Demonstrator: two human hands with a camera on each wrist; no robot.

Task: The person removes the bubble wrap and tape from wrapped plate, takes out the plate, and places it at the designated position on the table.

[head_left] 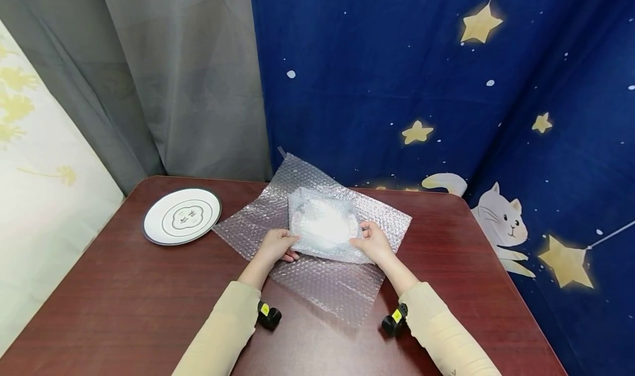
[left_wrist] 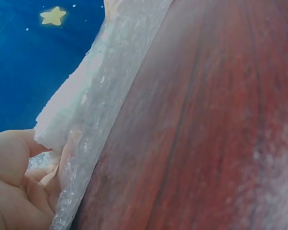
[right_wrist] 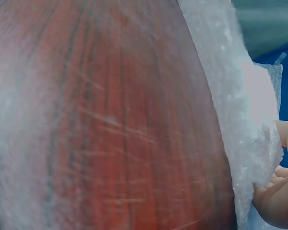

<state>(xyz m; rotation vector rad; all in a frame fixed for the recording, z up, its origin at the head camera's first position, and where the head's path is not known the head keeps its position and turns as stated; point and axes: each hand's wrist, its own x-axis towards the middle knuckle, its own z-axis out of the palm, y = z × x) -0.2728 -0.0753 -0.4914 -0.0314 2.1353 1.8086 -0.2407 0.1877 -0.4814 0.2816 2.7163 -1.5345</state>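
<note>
Left hand point(head_left: 278, 245) and right hand point(head_left: 375, 243) pinch a bubble-wrap packet point(head_left: 327, 246), something round point(head_left: 324, 219) inside

right hand point(right_wrist: 278, 201) pinches bubble wrap point(right_wrist: 225, 81) — scratched reddish tabletop point(right_wrist: 120, 120) beside

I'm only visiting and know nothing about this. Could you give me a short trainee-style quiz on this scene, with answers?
1. Multiple choice: What do the person's left hand and right hand hold between them?
a) a brown wooden spoon
b) a flat, squarish bundle in translucent plastic wrapping
c) a clear glass jar

2. True or false: A round white plate with a dark rim lies on the person's left of the bundle.

3. Fill in: Around the bundle shows a loose sheet of clear plastic ____, over the reddish-brown, wood-grained table.

Key:
1. b
2. True; neither hand touches it.
3. bubble wrap
</note>
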